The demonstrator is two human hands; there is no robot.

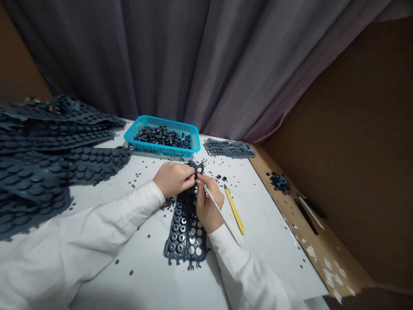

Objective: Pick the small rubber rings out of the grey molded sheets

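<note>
A dark rubber sheet (185, 232) studded with small round rings lies on the white table (264, 241) in front of me; some of its holes are empty. My left hand (174, 178) is closed, pinching the sheet's far end. My right hand (208, 206) is closed round a thin white stick (222, 215), held like a pen, with its tip at the sheet's far end next to my left fingers. Both arms wear white sleeves.
A blue basket (163, 148) of loose black rings stands behind the sheet. A tall pile of ring sheets (48, 150) fills the left. A spent sheet (229, 148) lies far right. A yellow pencil (234, 210), scattered rings, a small ring heap (279, 182) and a brown cardboard wall are at right.
</note>
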